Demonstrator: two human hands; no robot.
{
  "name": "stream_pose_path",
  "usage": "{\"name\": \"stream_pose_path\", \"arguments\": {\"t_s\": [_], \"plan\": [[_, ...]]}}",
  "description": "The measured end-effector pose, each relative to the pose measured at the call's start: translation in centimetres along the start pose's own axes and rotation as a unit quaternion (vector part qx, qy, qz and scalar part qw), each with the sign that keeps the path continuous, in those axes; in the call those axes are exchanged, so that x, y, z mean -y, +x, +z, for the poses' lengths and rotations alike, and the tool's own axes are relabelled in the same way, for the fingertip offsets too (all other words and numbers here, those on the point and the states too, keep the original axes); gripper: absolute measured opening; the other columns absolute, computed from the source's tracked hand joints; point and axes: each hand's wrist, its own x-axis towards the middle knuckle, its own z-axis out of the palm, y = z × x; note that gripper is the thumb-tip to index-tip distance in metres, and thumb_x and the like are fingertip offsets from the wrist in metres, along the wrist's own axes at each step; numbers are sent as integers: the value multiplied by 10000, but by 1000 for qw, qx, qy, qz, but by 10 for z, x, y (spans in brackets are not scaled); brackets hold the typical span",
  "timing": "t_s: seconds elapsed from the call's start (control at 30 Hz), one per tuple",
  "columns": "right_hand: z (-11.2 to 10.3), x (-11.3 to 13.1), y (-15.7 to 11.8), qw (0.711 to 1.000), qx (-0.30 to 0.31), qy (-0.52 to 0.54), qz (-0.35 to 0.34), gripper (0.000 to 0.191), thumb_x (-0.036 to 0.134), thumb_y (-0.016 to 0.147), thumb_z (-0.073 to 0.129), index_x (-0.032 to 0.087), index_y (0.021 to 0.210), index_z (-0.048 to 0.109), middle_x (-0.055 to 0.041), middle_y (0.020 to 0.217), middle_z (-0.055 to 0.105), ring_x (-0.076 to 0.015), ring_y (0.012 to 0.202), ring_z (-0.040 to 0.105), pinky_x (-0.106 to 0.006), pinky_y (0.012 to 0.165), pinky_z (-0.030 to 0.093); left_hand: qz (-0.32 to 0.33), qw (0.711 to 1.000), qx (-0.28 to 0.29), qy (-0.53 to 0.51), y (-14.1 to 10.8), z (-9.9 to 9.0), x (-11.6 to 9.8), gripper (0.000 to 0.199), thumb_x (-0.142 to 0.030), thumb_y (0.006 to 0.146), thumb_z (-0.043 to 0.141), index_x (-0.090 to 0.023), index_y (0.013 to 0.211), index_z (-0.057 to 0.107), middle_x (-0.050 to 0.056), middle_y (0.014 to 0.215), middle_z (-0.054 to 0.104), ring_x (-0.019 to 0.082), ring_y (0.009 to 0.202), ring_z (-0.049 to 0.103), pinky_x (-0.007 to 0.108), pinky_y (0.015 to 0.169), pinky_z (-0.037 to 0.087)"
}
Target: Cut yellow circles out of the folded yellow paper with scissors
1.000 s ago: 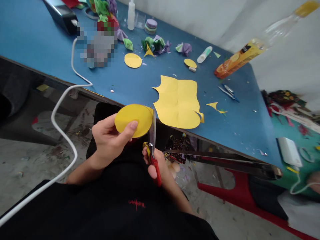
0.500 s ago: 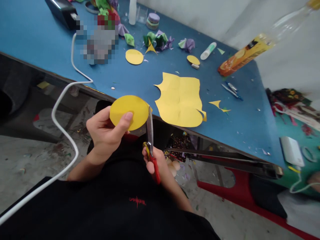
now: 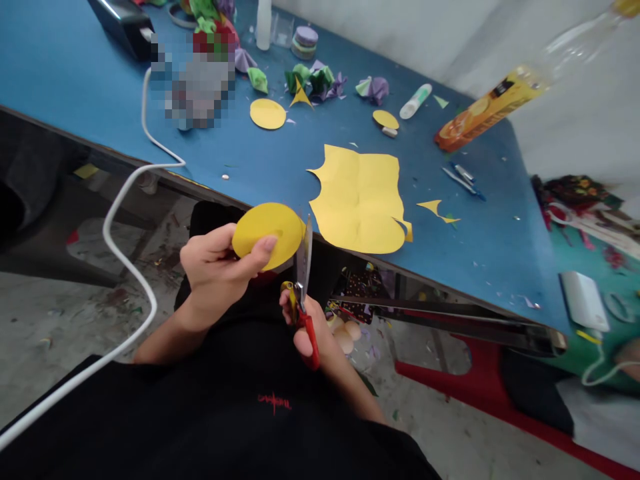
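My left hand [image 3: 215, 270] pinches a round yellow paper disc [image 3: 267, 230], thumb on top and fingers beneath, in front of the table edge. In my right hand [image 3: 313, 330] are scissors [image 3: 306, 267] with red and yellow handles, blades pointing up and slightly parted. The blades stand at the disc's right edge; whether they touch it I cannot tell. A yellow paper sheet [image 3: 360, 197] with rounded cut-outs along its left side lies on the table just beyond. Farther back are another yellow disc [image 3: 268, 114] and a smaller yellow oval [image 3: 385, 120].
The blue table [image 3: 240, 157] holds crumpled green and purple paper [image 3: 320, 80], a glue stick [image 3: 416, 101], a pen [image 3: 465, 181], yellow scraps [image 3: 439, 212] and a tall bottle [image 3: 490, 113]. A white cable [image 3: 125, 267] runs down at left. A power bank [image 3: 584, 303] lies at right.
My left hand has moved the disc a little right and toward me, tilting it. The scissors have shifted slightly, and their blades look more parted than before.
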Motion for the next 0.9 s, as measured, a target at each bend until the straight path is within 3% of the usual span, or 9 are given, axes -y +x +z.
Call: {"name": "stream_pose_path", "arguments": {"t_s": [0.27,0.57,0.9], "plan": [[-3,12,-1,1000,-19,-8,9,913,1035,499,262,215,840,479,26,658,458,-143,548,418,-278,529,349,29,997,59,-26,1,-2,1,357,-359,747,786,-178,523,574,-66,411,467,45,344,394,158,308,301],[-2,12,-2,1000,-28,8,3,873,1026,513,325,214,802,464,31,647,443,-129,539,385,-265,504,331,69,997,43,-13,1,-6,8,309,-345,758,786,-194,563,601,-82,453,457,53,408,425,183,409,382],[0,19,-4,999,-34,-2,5,843,1019,553,294,221,776,447,18,671,429,-132,552,374,-261,495,326,57,997,34,-25,3,-5,0,256,-336,785,767,-214,602,637,-76,492,503,69,438,436,224,447,389]]}}
